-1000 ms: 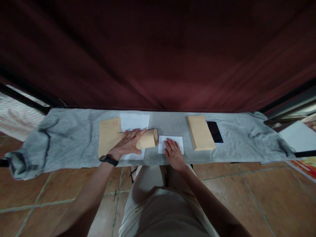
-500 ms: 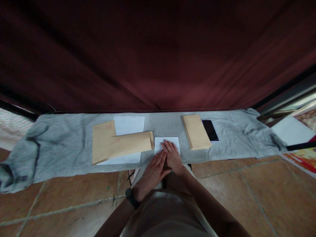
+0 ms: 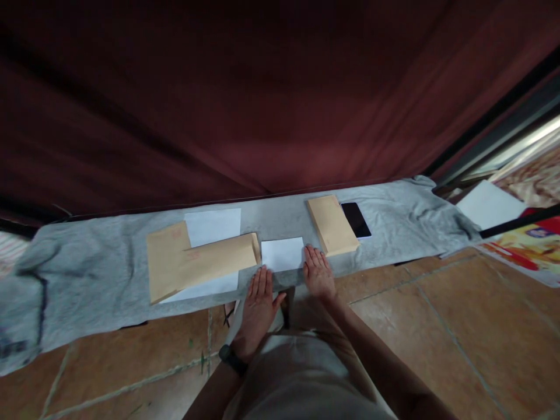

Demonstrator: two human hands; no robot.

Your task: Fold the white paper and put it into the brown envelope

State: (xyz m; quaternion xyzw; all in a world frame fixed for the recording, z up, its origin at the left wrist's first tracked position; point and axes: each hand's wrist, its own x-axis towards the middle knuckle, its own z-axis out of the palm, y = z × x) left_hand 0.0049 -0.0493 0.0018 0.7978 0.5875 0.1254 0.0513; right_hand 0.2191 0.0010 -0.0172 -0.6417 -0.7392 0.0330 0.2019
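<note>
A small white sheet of paper (image 3: 283,254), perhaps folded, lies flat on the grey cloth (image 3: 105,262) in front of me. My left hand (image 3: 259,303) rests at its lower left corner with fingers stretched out, holding nothing. At the sheet's right edge is my right hand (image 3: 318,274), flat and open, fingertips on the cloth or the paper's edge. Left of the sheet, brown envelopes (image 3: 223,257) overlap on larger white paper (image 3: 214,226). To the right sits a stack of brown envelopes (image 3: 333,225), beside a dark-screened phone (image 3: 356,220).
A dark red curtain (image 3: 280,116) hangs behind the cloth-covered surface. Brown floor tiles (image 3: 406,326) show below it. At the right are a white box-like object (image 3: 490,204) and a colourful printed package (image 3: 529,248). I wear a dark wristband (image 3: 233,359) on my left wrist.
My hands have parted from the middle of the small sheet, the left to its lower left corner, the right to its right edge. The view has tilted and shifted slightly.
</note>
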